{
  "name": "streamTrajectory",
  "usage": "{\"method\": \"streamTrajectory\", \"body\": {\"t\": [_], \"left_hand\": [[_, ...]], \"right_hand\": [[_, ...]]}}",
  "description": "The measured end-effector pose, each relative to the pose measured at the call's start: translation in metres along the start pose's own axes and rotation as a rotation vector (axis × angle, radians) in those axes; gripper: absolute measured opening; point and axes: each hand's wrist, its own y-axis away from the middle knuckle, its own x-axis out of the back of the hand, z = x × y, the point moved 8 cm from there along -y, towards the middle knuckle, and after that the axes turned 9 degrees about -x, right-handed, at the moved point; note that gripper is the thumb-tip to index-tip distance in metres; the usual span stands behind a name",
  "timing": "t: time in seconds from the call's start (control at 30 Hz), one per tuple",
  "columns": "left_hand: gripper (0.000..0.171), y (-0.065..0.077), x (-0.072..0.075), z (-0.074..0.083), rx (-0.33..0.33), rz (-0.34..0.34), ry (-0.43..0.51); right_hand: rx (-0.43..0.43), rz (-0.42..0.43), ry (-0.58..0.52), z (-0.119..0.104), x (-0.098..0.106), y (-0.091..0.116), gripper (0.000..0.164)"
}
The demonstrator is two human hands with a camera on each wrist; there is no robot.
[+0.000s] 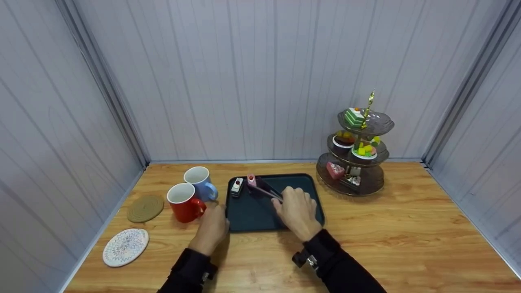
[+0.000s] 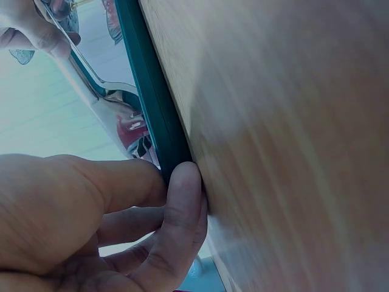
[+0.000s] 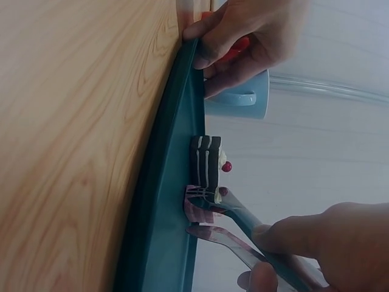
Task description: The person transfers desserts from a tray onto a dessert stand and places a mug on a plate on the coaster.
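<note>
My left hand (image 1: 213, 226) pinches the left rim of a dark green tray (image 1: 260, 217) between thumb and fingers. My right hand (image 1: 299, 211) grips metal tongs (image 1: 266, 192), one tip pronged like a fork and the other solid. The tips reach down on either side of a small pink cake slice (image 3: 196, 213) with a red berry, low over the tray's far left part. Beside it on the tray stands a black-and-white layered cake slice (image 1: 237, 188), topped with cream and a red cherry.
Left of the tray stand a red mug (image 1: 183, 208), close to my left hand, and a light blue mug (image 1: 199, 185). A tan coaster (image 1: 145, 208) and a white patterned coaster (image 1: 125, 247) lie farther left. At the back right, a three-tier stand (image 1: 376, 179) carries several cakes.
</note>
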Motion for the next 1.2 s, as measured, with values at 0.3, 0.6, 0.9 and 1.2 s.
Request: {"method": "streamTrajectory", "body": {"t": [0.3, 0.6, 0.9, 1.2], "left_hand": [[0.012, -0.002, -0.004, -0.002, 0.008, -0.028, -0.057], [0.011, -0.001, -0.003, -0.002, 0.013, -0.030, -0.050], [0.012, -0.001, -0.004, 0.000, 0.010, -0.031, -0.030], [0.012, 0.002, -0.004, -0.002, -0.011, -0.002, -0.028]], "right_hand": [[0.031, 0.062, 0.036, 0.009, 0.006, 0.000, 0.037], [0.030, 0.061, 0.035, 0.010, 0.003, -0.001, 0.034], [0.036, 0.069, 0.037, 0.008, 0.002, 0.002, 0.025], [0.064, 0.085, 0.014, 0.010, 0.005, 0.002, 0.022]]}}
